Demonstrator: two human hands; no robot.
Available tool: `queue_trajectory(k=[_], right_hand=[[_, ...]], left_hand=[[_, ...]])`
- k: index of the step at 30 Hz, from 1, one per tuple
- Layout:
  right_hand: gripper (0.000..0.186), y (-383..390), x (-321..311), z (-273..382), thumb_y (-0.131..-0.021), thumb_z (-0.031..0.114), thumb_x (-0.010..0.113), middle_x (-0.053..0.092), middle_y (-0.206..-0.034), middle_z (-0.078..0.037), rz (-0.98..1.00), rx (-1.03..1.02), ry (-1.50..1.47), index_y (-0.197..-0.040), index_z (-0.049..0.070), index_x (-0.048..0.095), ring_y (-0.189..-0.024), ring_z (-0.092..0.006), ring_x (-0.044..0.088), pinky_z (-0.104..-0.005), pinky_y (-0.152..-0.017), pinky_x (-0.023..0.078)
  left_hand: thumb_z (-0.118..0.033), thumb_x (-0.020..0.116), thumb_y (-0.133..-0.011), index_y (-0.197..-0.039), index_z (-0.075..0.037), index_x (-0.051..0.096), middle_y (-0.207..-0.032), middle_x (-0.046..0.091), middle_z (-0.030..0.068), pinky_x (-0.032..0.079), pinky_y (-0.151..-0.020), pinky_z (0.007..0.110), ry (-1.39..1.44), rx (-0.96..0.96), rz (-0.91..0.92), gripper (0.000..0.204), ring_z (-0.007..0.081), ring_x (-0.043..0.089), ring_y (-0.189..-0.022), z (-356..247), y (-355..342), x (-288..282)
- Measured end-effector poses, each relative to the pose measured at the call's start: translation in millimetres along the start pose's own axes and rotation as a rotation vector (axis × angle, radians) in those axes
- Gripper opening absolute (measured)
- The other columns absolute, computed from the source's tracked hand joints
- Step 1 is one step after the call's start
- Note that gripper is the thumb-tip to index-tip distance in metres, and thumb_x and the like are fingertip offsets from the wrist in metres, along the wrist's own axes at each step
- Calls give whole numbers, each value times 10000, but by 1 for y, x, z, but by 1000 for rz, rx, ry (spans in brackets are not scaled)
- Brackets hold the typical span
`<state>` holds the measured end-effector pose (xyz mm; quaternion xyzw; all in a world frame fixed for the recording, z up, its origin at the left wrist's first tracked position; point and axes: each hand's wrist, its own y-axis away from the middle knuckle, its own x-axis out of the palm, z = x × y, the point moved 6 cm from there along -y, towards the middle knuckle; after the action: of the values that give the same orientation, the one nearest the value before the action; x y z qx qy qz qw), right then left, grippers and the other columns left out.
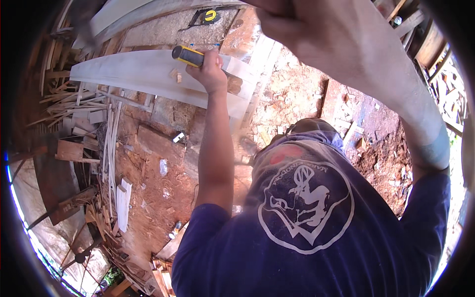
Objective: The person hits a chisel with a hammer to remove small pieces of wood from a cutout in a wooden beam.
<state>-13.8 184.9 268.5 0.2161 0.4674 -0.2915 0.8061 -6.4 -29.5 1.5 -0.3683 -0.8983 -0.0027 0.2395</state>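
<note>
My left hand (pixel 210 74) is closed around a chisel (pixel 189 56) with a thick yellow and black handle, whose end points up and to the left. The blade side goes toward a cut recess (pixel 235 85) near the right end of a long pale wooden board (pixel 133 69); the tip is not clear. Small wood chips (pixel 176 75) lie on the board beside my hand. My right hand (pixel 292 22) is raised close to the camera at the top, its fingers curled. Whatever it grips is cut off by the upper edge.
A yellow and black tape measure (pixel 211 16) lies beyond the board, near another long plank (pixel 123 20). Scrap strips (pixel 74 104) pile up at the left. Shavings (pixel 292 94) cover the reddish ground. A dark blur (pixel 87 30) shows at the upper left.
</note>
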Motion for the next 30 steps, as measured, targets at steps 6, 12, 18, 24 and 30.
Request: queue_trajectory(k=[6,12,18,24,30], right_hand=[[322,-9,83,-42,-888,186,673,691,-860,-200,-175,-240,440,-1168,47,597,-764,-368,711,-468,-633,567],[256,8,26,-11,-912,174,626,680,-752,-157,-636,-528,605,-1130,40,612,-678,-323,706,-451,-554,540],[288,-18,78,-50,-904,137,592,680,-748,-170,-2,-167,367,-1136,-24,539,-680,-345,708,-447,-570,564],[255,-1,65,-84,-839,58,580,666,-777,-254,-196,-55,-40,-1078,-30,595,-777,-406,701,-490,-719,561],[239,43,83,-136,-795,49,582,648,-744,-263,-259,136,-346,-999,-73,601,-729,-401,682,-481,-711,520]], left_hand=[[-28,644,-805,-760,-17,494,-616,511,32,339,-457,242,-176,168,-43,157,94,464,-500,27,-1,-1],[-33,612,-800,-682,-32,468,-596,495,25,339,-438,258,-563,590,137,186,90,433,-469,-4,7,25],[-42,630,-853,-667,-40,426,-595,468,21,298,-428,233,-53,36,-75,277,75,427,-477,15,6,10],[-16,606,-856,-715,-51,476,-624,476,29,388,-518,289,-98,-73,241,195,122,463,-533,8,-2,8],[-8,595,-920,-816,-14,534,-816,608,79,485,-803,355,-371,27,417,120,170,567,-784,-12,49,-39]])
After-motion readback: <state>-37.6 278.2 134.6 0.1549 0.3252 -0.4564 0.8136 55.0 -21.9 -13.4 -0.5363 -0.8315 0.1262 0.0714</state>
